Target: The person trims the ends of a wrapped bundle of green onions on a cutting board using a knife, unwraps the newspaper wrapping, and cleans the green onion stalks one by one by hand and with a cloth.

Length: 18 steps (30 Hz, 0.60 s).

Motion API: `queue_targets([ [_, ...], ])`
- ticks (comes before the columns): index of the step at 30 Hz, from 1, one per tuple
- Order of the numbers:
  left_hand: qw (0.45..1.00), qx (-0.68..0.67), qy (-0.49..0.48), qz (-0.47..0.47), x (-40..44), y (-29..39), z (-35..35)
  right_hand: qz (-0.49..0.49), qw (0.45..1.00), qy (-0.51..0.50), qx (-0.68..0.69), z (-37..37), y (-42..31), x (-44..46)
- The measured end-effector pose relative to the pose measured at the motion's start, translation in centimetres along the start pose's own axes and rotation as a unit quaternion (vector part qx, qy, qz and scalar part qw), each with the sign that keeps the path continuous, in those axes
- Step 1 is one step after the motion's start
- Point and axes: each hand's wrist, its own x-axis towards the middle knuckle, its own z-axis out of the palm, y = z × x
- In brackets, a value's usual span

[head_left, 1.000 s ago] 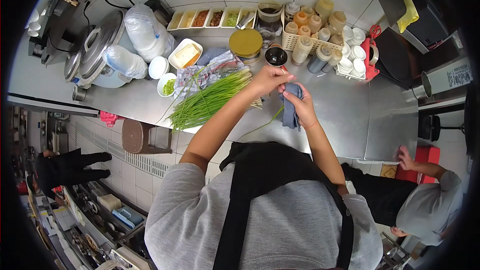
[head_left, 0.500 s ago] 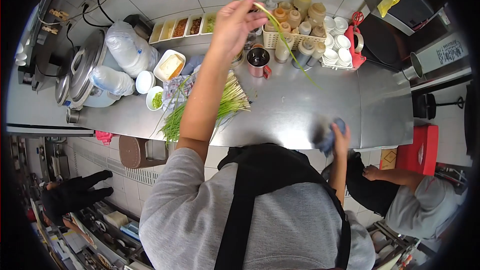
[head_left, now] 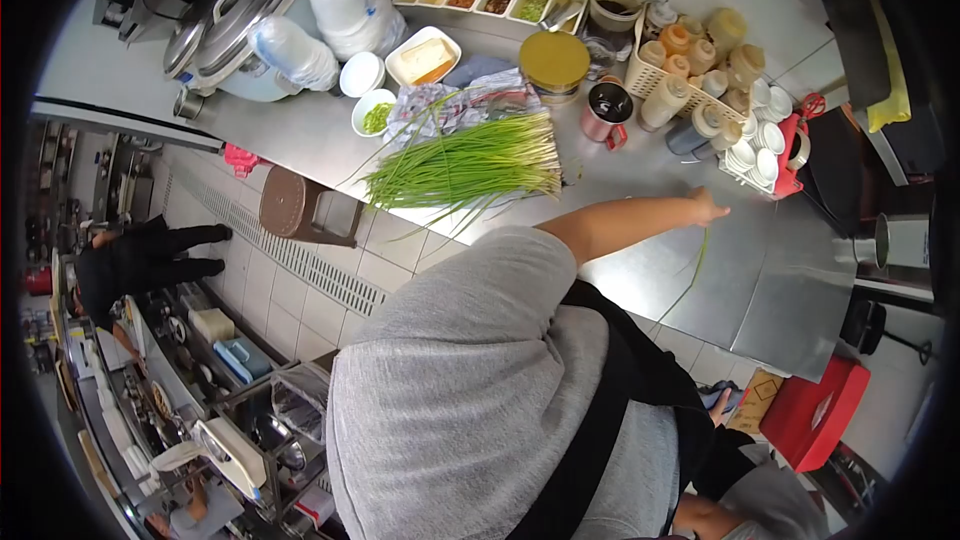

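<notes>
The left hand [head_left: 708, 208] is stretched over the bench [head_left: 765, 255], right of the middle of the frame. Its fingers are closed on one green stalk [head_left: 697, 268], which hangs down from the hand toward the near edge of the bench. The right hand [head_left: 719, 408] is low in the right part of the frame, beyond this edge and partly hidden by the apron. Its fingers seem to be closed on a dark blue cloth [head_left: 712, 396], of which only a small part can be seen.

A big bunch of stalks [head_left: 465, 165] lies on the bench in the upper middle of the frame, the green tips to the left and the pale ends to the right. Behind it there is crumpled printed paper [head_left: 425, 112], with a small bowl [head_left: 375, 120] of chopped green pieces just beside. Right of the bunch stands a red mug [head_left: 605, 129] with something dark inside, and a tin [head_left: 554, 62] with a yellow lid is near it. In the upper right, a basket [head_left: 641, 72] holds squeeze bottles [head_left: 725, 30], and white cups [head_left: 768, 135] are stacked next to it. At the left side of the frame, a person in black [head_left: 130, 265] is well apart from the bench.
</notes>
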Motion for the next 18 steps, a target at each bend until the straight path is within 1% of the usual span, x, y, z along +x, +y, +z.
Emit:
queue_targets([
  [1,0.979,0.202,0.023,-0.021,-1.6,0.4,-0.8,0.056,0.995,-0.062,0.054,0.4,0.3,0.9],
  [2,0.979,0.201,0.025,-0.024,-2.5,-0.5,-2.0,0.113,0.98,-0.122,0.109,1.5,0.2,1.2],
  [3,0.952,0.289,0.006,0.097,-3.4,-1.7,-3.3,0.061,0.99,-0.091,0.088,4.8,-1.1,-0.8],
  [4,0.903,0.372,-0.014,0.215,-4.5,-2.7,-4.9,0.066,0.989,-0.115,0.059,7.6,-3.1,-2.8],
  [5,0.895,0.349,-0.025,0.276,-6.4,-3.4,-7.1,0.071,0.987,-0.139,0.03,9.8,-4.3,-4.0],
  [6,0.884,0.322,-0.036,0.336,-9.1,-3.8,-9.7,0.085,0.986,-0.143,0.022,11.5,-3.5,-3.5],
  [7,0.906,0.281,-0.047,0.312,-11.5,-3.9,-12.3,0.097,0.984,-0.148,0.014,13.1,-2.8,-3.1],
  [8,0.921,0.253,-0.014,0.297,-13.3,-4.4,-15.0,0.104,0.978,-0.183,0.005,15.1,-3.4,-3.7],
  [9,0.906,0.322,0.035,0.272,-15.9,-3.5,-17.8,0.124,0.967,-0.222,-0.017,15.9,-1.5,-1.5],
  [10,0.894,0.348,0.099,0.265,-17.8,-3.3,-20.6,0.112,0.956,-0.27,-0.026,17.7,-1.0,-0.9],
  [11,0.893,0.348,0.163,0.237,-19.7,-2.9,-23.2,0.114,0.955,-0.272,-0.029,19.3,-0.8,-0.5],
  [12,0.872,0.377,0.232,0.208,-20.9,-2.8,-25.9,0.159,0.931,-0.327,-0.031,20.9,-0.7,-0.1],
  [13,0.795,0.425,0.327,0.283,-21.4,-3.8,-28.9,0.203,0.902,-0.38,-0.033,22.2,-0.4,0.3],
  [14,0.75,0.438,0.396,0.299,-22.2,-3.8,-31.5,0.204,0.9,-0.383,-0.035,23.3,0.2,1.1],
  [15,0.699,0.449,0.461,0.312,-22.9,-3.8,-33.8,0.21,0.881,-0.419,-0.06,24.2,0.8,2.0],
  [16,0.691,0.446,0.494,0.282,-23.4,-3.7,-35.8,0.216,0.86,-0.455,-0.084,24.9,1.2,2.9],
  [17,0.681,0.443,0.526,0.253,-23.7,-3.7,-37.6,0.217,0.858,-0.458,-0.085,25.4,0.9,3.4],
  [18,0.679,0.443,0.529,0.25,-23.8,-3.7,-38.9,0.218,0.862,-0.45,-0.085,25.7,0.4,4.0],
])
